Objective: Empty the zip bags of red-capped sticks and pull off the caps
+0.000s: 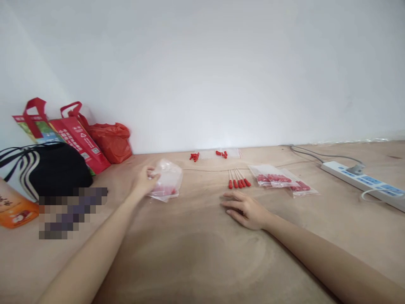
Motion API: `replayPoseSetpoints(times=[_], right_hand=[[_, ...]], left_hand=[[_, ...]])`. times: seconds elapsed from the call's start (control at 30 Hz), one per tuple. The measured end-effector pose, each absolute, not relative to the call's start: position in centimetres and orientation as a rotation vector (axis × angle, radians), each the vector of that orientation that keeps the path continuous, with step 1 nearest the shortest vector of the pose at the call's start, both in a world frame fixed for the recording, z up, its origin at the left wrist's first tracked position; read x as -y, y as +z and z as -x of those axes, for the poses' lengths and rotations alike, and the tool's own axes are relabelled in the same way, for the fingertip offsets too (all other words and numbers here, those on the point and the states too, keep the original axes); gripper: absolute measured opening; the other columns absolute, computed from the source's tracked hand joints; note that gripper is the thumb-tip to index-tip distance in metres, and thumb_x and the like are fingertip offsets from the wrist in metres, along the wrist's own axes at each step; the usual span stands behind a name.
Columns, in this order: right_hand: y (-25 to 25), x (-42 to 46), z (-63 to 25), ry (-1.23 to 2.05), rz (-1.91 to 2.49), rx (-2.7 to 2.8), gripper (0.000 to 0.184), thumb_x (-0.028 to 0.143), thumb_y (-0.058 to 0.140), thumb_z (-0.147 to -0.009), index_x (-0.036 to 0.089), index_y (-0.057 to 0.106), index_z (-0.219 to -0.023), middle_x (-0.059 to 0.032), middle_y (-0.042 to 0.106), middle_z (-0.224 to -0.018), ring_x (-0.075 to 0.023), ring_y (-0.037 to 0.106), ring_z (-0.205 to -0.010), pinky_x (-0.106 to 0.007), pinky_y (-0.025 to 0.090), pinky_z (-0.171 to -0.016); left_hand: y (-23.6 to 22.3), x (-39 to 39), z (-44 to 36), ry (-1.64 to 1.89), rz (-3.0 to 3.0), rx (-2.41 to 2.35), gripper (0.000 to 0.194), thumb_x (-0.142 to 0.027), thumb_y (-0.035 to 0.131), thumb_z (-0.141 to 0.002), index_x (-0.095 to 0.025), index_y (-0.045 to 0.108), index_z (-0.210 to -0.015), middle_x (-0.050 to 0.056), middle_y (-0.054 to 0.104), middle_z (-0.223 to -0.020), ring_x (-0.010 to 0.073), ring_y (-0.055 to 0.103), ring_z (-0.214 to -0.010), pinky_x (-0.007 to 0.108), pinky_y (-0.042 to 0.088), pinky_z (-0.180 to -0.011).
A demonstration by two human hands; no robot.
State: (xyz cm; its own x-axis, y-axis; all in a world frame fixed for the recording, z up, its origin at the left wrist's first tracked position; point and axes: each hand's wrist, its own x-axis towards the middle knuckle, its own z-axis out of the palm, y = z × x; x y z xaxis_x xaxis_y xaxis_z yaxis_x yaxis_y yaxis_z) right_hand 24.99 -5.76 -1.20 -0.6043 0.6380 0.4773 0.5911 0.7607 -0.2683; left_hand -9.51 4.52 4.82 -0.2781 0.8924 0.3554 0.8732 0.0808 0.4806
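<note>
Toward the far edge of the surface, the left hand pinches a clear bag, likely light, limp and slippery, best held by a corner; the right hand lies spread, empty, near red-bulbed droppers.

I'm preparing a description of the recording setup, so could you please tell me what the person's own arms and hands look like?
The left hand and right hand are both ungloved. The left forearm and right forearm are slim and bare, with no sleeve, watch or bracelet visible.
</note>
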Motion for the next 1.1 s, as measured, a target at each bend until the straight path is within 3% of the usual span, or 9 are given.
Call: replayPoseSetpoints(times=[0.17,0.3,0.37,0.5,0.77,1.1], right_hand=[[-1.2,5.7,-24.8,0.101,0.905,2.375,0.026,0.024,0.047,-0.082,0.020,0.060,-0.104,-0.0117,0.053,-0.116,-0.0192,0.053,-0.102,-0.036,0.045,-0.086],[-1.1,5.8,-24.8,0.096,0.906,2.372,0.024,0.023,0.047,-0.082,0.020,0.060,-0.102,-0.0115,0.053,-0.114,-0.0185,0.053,-0.100,-0.034,0.046,-0.085],[-1.0,5.8,-24.8,0.098,0.912,2.373,0.024,0.023,0.048,-0.082,0.019,0.061,-0.101,-0.0114,0.053,-0.114,-0.0179,0.054,-0.098,-0.034,0.046,-0.084],[-0.8,5.9,-24.8,0.118,0.917,2.382,0.023,0.022,0.047,-0.082,0.019,0.061,-0.101,-0.0114,0.052,-0.114,-0.0176,0.054,-0.097,-0.034,0.045,-0.085],[-0.9,5.7,-24.8,0.131,0.899,2.390,0.023,0.023,0.046,-0.082,0.019,0.061,-0.099,-0.0113,0.051,-0.113,-0.0172,0.054,-0.093,-0.034,0.046,-0.082],[-1.0,5.6,-24.8,0.028,0.883,2.380,0.021,0.022,0.048,-0.081,0.020,0.061,-0.097,-0.0089,0.055,-0.105,-0.0161,0.054,-0.090,-0.031,0.045,-0.079]], left_hand=[[5.5,-3.7,15.6,0.878,-1.960,-2.461,0.026,-0.032,0.058,-0.070,-0.015,0.053,-0.089,-0.002,0.052,-0.062,0.0172,0.053,-0.063,0.025,0.040,-0.057],[5.6,-2.2,14.7,1.010,-2.192,-2.472,0.033,-0.043,0.056,-0.070,-0.017,0.055,-0.090,0.006,0.057,-0.089,0.0284,0.050,-0.090,0.040,0.041,-0.074],[5.5,-1.5,13.3,1.045,-2.658,-2.127,0.025,-0.041,0.051,-0.075,-0.019,0.058,-0.085,0.008,0.056,-0.098,0.0268,0.049,-0.097,0.041,0.038,-0.082],[4.7,-0.5,11.0,0.579,-3.265,-1.246,0.018,-0.035,0.051,-0.075,-0.025,0.063,-0.085,0.005,0.061,-0.097,0.0228,0.053,-0.095,0.038,0.036,-0.087],[2.7,-0.8,9.5,0.455,-3.251,-1.280,0.026,-0.025,0.040,-0.083,-0.025,0.065,-0.080,0.004,0.066,-0.095,0.0226,0.054,-0.094,0.038,0.037,-0.084],[2.8,1.4,-1.5,0.666,-2.907,-1.268,0.016,-0.025,0.054,-0.077,-0.022,0.064,-0.064,0.001,0.063,-0.090,0.0210,0.051,-0.093,0.040,0.032,-0.085]])
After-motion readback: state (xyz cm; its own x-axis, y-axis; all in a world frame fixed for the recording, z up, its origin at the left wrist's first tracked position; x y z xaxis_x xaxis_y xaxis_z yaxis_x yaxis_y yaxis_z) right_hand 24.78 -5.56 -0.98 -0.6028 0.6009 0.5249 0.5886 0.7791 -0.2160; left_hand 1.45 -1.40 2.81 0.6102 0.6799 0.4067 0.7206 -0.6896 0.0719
